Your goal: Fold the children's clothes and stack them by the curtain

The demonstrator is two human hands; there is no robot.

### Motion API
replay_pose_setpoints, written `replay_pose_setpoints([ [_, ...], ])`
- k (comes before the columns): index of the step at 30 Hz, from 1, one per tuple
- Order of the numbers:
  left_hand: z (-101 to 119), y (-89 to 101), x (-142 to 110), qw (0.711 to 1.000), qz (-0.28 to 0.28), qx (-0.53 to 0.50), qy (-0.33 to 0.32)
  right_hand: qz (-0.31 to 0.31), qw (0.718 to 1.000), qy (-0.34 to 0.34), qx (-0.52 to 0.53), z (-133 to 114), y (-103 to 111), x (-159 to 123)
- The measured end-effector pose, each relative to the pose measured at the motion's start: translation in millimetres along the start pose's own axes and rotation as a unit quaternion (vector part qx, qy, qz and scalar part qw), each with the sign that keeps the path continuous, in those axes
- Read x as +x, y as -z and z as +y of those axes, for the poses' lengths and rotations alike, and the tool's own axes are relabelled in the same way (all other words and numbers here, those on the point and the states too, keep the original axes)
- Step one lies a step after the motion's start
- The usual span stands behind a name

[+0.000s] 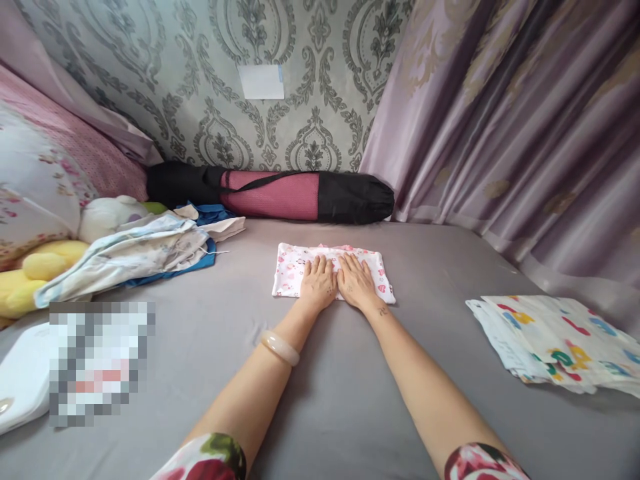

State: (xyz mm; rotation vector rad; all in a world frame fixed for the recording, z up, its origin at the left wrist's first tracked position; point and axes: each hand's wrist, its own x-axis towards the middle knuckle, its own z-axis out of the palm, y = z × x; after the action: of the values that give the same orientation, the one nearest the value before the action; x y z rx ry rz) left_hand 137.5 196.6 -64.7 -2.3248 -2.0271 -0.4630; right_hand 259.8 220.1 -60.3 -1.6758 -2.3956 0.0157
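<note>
Lying palm down, the left hand [319,283] and the right hand [356,280] rest side by side on the folded cloth [289,271], which sits mid-scene on the grey sheet [345,373]. Neither grip is closed on anything: both are open, fingers straight and pointing to the far side. The cloth shows past the hands to the left and right, and a strip of pink [331,247] peeps out along its far edge.

The likeliest trouble, as I judge it, is slipping. Nothing pins the cloth except the two hands, so a push to the far side could drag the top layer and leave the lower ones behind. That pink strip suggests the layers are not quite in line, and uneven weight between the palms could skew them more. Spreading the hands too hard might pull the left and right edges out of square, while the sheet, being soft, could ruck up underneath.

Lifting carelessly carries its own risk: with no finger hooked under an edge, the folds could open. The bracelet [281,349] on the left forearm is clear of the cloth, but might catch a corner if that arm sweeps low. The folded clothes [565,340] at right are well apart, so only a wide swing would disturb them.
</note>
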Motion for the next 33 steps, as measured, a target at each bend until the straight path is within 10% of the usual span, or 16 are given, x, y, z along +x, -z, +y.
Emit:
replay_pose_setpoints([
  [8,-21.3,42.9,19.9,0.984,-0.073,-0.162,0.015,-0.059,0.998,-0.032,-0.006,-16.6,21.9,12.3],
  [16,-64.7,89.7,23.6,0.935,0.017,-0.332,0.127,-0.043,0.998,-0.011,0.032,-47.1,10.4,29.1],
  [33,-120.1,66.7,12.9,0.869,0.043,-0.376,0.319,-0.049,0.997,-0.019,0.060,-65.8,9.1,39.0],
])
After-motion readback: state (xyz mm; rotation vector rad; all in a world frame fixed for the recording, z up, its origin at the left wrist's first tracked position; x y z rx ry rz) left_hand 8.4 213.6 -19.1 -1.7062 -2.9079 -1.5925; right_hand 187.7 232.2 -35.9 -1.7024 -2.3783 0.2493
